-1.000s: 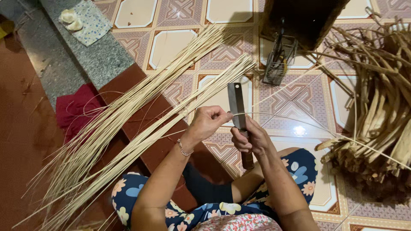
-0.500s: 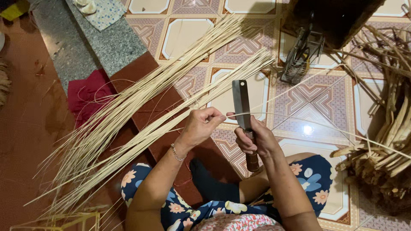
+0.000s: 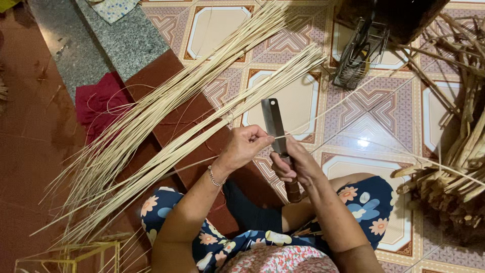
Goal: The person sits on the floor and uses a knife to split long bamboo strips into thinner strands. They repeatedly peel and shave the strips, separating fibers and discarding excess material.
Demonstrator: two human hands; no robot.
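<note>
Currently the right hand [image 3: 295, 164] is wrapped tight around the brown wooden handle of a flat grey steel-bladed knife [image 3: 273, 125], blade upright and pointing away from the body. The left hand [image 3: 246, 145] sits just left of the knife, fingers pinched on a thin pale bamboo sliver [image 3: 331, 114] that crosses the blade near its lower part and runs up and right of the knife across the patterned floor tiles [image 3: 376, 114]. Left of the knife: two long bundles of pale split bamboo strips [image 3: 166, 126] lying diagonally, their near ends fanned out over a dark brown board [image 3: 166, 73]. Further left of the knife, a crumpled red cloth [image 3: 98, 103] beside a grey speckled stone step [image 3: 118, 43]. Right of the knife, a heap of coarse brownish bamboo offcuts [image 3: 457, 167]. Above and right of the knife, a small dark wire rack [image 3: 358, 53]. Below the knife, the person's lap in blue floral fabric [image 3: 371, 202]
</note>
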